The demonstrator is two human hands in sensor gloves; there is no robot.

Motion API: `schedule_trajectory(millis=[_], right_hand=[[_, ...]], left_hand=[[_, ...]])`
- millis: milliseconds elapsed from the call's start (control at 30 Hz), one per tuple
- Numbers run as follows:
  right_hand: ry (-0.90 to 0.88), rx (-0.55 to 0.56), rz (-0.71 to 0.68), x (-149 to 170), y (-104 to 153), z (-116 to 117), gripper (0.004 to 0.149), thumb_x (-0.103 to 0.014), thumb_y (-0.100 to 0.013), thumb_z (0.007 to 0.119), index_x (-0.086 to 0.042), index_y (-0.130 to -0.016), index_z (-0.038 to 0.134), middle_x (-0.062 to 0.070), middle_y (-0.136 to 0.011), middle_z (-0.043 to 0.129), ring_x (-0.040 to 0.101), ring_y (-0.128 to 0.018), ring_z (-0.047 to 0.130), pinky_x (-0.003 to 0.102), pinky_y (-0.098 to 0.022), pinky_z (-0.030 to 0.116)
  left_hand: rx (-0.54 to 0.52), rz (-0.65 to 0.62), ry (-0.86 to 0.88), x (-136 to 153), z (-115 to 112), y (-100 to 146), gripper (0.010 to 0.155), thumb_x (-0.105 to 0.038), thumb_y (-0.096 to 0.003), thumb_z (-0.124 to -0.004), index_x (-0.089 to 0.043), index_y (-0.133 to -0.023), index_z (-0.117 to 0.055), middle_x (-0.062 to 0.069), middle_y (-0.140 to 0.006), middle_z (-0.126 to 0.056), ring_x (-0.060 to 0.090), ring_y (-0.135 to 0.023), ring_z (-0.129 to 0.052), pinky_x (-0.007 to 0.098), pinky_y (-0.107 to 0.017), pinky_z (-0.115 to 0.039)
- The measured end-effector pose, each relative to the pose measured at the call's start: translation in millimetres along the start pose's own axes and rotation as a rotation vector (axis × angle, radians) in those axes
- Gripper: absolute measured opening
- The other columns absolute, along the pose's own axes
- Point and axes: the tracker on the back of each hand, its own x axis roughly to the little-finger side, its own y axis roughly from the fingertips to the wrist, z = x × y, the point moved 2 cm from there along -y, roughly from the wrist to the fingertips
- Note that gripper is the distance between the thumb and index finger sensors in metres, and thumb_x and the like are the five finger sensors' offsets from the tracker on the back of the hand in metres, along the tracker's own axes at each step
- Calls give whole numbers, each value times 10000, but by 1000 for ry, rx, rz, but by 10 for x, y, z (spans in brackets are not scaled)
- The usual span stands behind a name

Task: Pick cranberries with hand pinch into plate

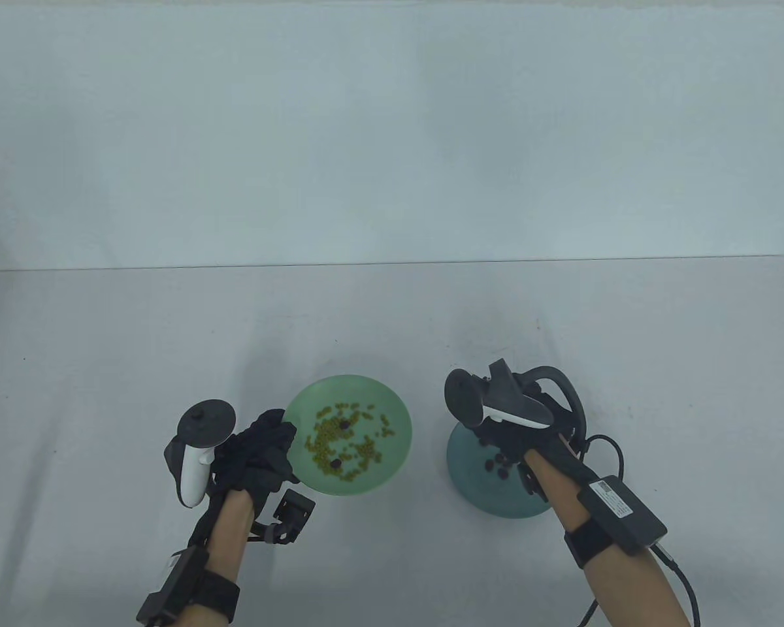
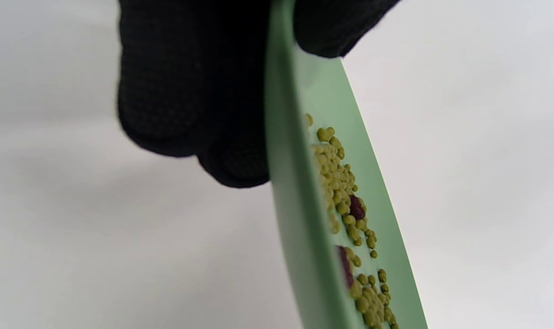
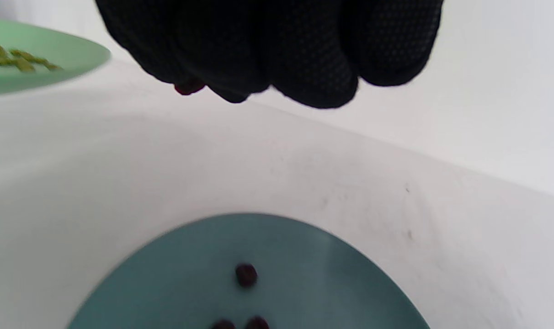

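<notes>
A green plate (image 1: 392,405) holds many yellow-green beans (image 1: 330,434) and a few dark cranberries (image 1: 344,424). My left hand (image 1: 279,432) grips its left rim; in the left wrist view my left hand (image 2: 279,41) grips the rim of the green plate (image 2: 300,237), fingers on one side and thumb on the other, and two cranberries (image 2: 357,208) lie among the beans. My right hand (image 1: 496,436) hovers over a teal plate (image 1: 496,499). In the right wrist view my right hand (image 3: 213,84) pinches a red cranberry (image 3: 189,87) above the teal plate (image 3: 176,283), which holds three cranberries (image 3: 246,275).
The two plates sit side by side near the table's front on a grey tabletop (image 1: 104,366). A pale wall rises behind the table's back edge (image 1: 392,263). A cable (image 1: 617,450) runs from my right forearm.
</notes>
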Motion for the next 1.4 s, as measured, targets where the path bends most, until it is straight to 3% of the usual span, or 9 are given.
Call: schedule_trajectory(millis=[367,767,1100,1400], right_hand=[[1,-137,96,232,-142,617,476,-477,-516,770,-167,-867,857,-128,-507,933,86,-461,972,415,-528,852],[28,-193,139,278,-216,880,462,-475,-517,769,-185,-864,861,-127,-508,934,87,-463,971,415,-529,851],[44,-196,165,325,-193,868,490,-491,-517,759,-193,-897,843,-123,-530,933,95,-479,970,422,-536,846],[52,-108,154,353,-85,426,474,-490,-518,759,-203,-885,843,-125,-520,934,96,-473,971,422,-535,845]], left_hand=[[2,-9,-3,-8,9,-5,517,-211,-588,-664,30,-1036,-572,192,-819,-858,250,-478,-1090,317,-357,-957],[-3,-16,9,-12,37,-4,517,-211,-588,-665,31,-1035,-573,193,-819,-858,250,-477,-1089,317,-356,-957],[-3,-19,13,-12,45,-1,517,-211,-589,-665,32,-1036,-573,194,-818,-859,251,-475,-1089,317,-355,-957],[0,-18,11,-9,37,-3,517,-212,-589,-665,31,-1035,-573,193,-818,-858,250,-477,-1089,315,-354,-957]])
